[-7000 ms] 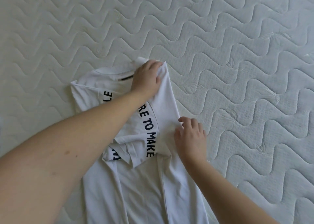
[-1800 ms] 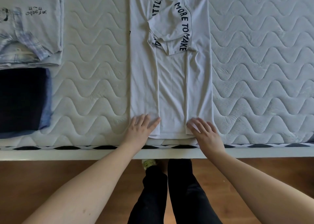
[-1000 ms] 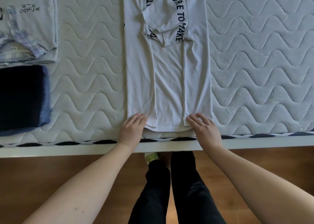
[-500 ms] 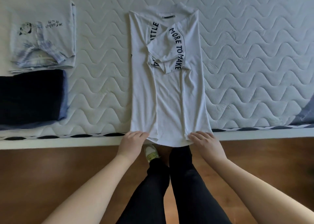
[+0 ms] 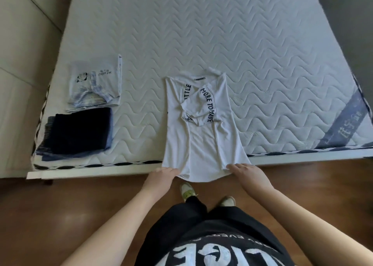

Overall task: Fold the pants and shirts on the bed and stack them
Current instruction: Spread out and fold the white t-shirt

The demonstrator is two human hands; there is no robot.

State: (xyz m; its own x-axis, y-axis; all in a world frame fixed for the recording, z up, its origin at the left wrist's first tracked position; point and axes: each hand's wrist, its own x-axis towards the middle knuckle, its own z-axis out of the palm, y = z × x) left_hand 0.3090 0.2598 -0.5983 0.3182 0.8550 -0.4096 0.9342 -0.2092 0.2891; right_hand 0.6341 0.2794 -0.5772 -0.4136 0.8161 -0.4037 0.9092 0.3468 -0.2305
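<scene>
Hands: left hand (image 5: pixel 161 177), right hand (image 5: pixel 249 174) grip white shirt (image 5: pixel 201 144) hem | bed (image 5: pixel 262 64)

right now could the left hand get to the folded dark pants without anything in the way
Probably yes: the left hand grips the white shirt hem, and only bare mattress lies between it and the dark pants.

A white quilted mattress (image 5: pixel 201 33) with a wavy pattern lies on a white bed frame (image 5: pixel 90 172). The floor (image 5: pixel 40 215) is brown wood. At left stands a pale wall (image 5: pixel 24 43). The light is soft.
</scene>
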